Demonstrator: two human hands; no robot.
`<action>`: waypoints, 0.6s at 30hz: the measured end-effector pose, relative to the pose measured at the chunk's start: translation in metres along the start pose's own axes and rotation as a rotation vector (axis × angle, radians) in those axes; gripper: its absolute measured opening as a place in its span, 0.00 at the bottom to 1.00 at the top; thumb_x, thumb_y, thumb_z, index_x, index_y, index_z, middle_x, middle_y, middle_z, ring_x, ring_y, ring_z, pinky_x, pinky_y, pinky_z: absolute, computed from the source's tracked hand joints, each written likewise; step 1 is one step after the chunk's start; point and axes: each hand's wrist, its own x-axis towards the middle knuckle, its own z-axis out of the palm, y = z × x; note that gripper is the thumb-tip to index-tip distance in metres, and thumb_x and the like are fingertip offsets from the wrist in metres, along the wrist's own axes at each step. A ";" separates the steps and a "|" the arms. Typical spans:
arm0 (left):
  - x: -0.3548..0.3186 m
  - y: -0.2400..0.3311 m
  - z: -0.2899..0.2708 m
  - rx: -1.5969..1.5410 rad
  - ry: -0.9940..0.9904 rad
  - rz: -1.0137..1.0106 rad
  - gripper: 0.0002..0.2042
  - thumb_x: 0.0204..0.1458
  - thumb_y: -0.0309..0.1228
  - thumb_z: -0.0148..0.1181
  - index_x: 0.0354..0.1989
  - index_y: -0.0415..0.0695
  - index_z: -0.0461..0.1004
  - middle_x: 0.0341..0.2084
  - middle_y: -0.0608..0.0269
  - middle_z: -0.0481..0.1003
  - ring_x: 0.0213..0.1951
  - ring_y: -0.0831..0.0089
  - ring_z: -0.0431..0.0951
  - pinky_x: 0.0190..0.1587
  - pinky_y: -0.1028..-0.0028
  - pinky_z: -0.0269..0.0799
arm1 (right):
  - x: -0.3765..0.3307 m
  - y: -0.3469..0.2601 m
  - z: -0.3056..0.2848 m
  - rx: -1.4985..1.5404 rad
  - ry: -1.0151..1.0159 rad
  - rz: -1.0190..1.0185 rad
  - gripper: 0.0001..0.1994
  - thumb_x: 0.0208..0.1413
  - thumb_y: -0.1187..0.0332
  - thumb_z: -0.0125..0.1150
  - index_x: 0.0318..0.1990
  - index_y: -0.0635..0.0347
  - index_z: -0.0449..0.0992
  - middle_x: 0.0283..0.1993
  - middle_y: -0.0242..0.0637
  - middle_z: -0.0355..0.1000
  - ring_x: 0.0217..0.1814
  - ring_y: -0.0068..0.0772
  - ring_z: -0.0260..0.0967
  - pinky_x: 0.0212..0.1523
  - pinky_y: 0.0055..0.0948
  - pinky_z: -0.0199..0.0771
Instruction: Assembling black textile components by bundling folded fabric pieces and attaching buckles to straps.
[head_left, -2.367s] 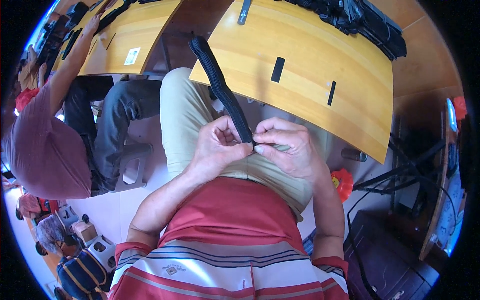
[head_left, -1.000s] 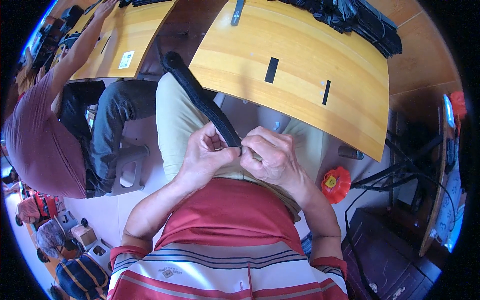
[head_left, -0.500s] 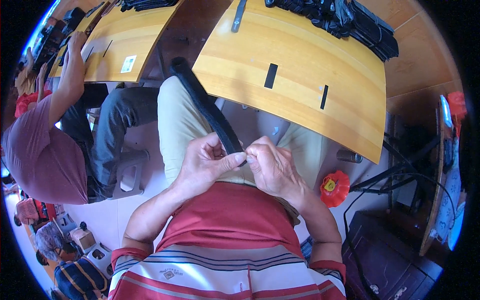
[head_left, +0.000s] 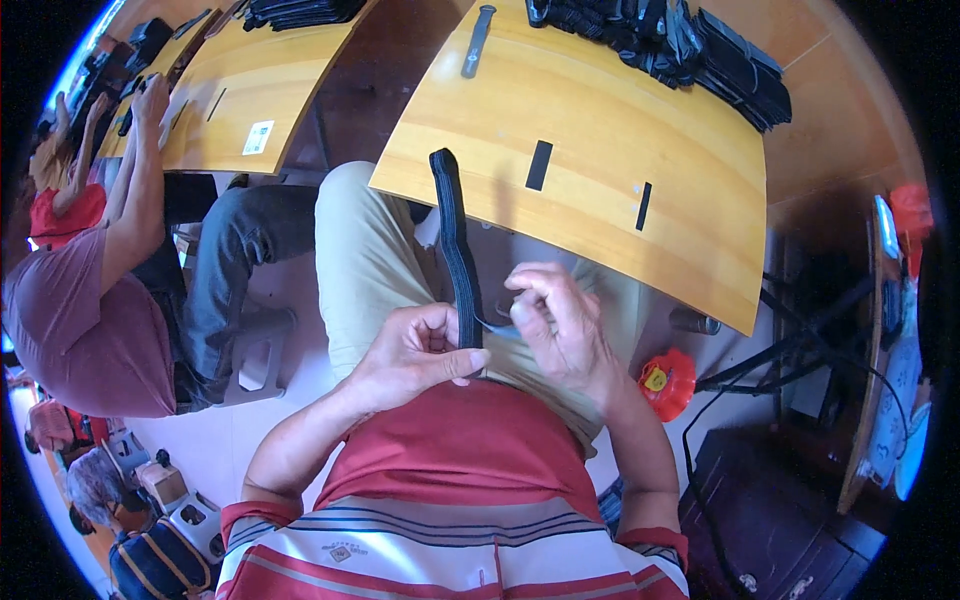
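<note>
My left hand (head_left: 415, 355) pinches the lower end of a long black fabric strap (head_left: 455, 240) between thumb and fingers, over my lap. The strap runs up and away to the near edge of the yellow wooden table (head_left: 600, 170). My right hand (head_left: 555, 320) is just to the right of the strap, fingers pinched on a thin thread-like piece that leads to the strap's lower end. What exactly the fingers hold is too small to make out.
A pile of black straps (head_left: 690, 45) lies at the table's far edge, with one single strap (head_left: 478, 40) beside it. Another person (head_left: 110, 270) sits at my left at a second yellow table (head_left: 250, 90). A red object (head_left: 668, 382) and cables lie on the floor at right.
The strap now stands more upright toward the table edge. My right hand has pulled away from the left, to the right, and the two hands no longer touch.
</note>
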 end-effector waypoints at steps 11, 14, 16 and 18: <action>0.003 -0.012 -0.005 -0.011 0.009 0.038 0.04 0.57 0.24 0.64 0.37 0.39 0.74 0.28 0.68 0.76 0.28 0.85 0.75 0.32 0.83 0.74 | -0.001 -0.018 0.003 0.107 -0.172 -0.122 0.18 0.48 0.72 0.72 0.46 0.66 0.74 0.33 0.43 0.76 0.33 0.43 0.78 0.30 0.35 0.80; 0.001 -0.011 -0.007 -0.033 -0.008 -0.016 0.04 0.58 0.24 0.63 0.36 0.39 0.74 0.27 0.68 0.76 0.28 0.85 0.75 0.32 0.83 0.75 | 0.003 -0.025 -0.005 0.080 -0.254 -0.122 0.19 0.51 0.74 0.68 0.50 0.66 0.72 0.32 0.44 0.74 0.32 0.43 0.78 0.29 0.36 0.79; -0.002 -0.006 -0.011 -0.025 -0.050 -0.020 0.06 0.59 0.27 0.64 0.38 0.39 0.74 0.28 0.68 0.75 0.29 0.84 0.75 0.33 0.82 0.76 | 0.005 -0.028 -0.009 -0.018 -0.335 -0.135 0.19 0.53 0.76 0.65 0.52 0.66 0.70 0.31 0.44 0.73 0.31 0.43 0.76 0.28 0.37 0.79; -0.004 -0.002 -0.012 -0.056 -0.074 -0.037 0.08 0.59 0.30 0.64 0.39 0.39 0.73 0.30 0.67 0.75 0.31 0.84 0.75 0.33 0.80 0.76 | 0.006 -0.029 -0.009 -0.094 -0.355 -0.145 0.20 0.52 0.76 0.63 0.54 0.66 0.70 0.31 0.43 0.72 0.30 0.42 0.75 0.27 0.37 0.78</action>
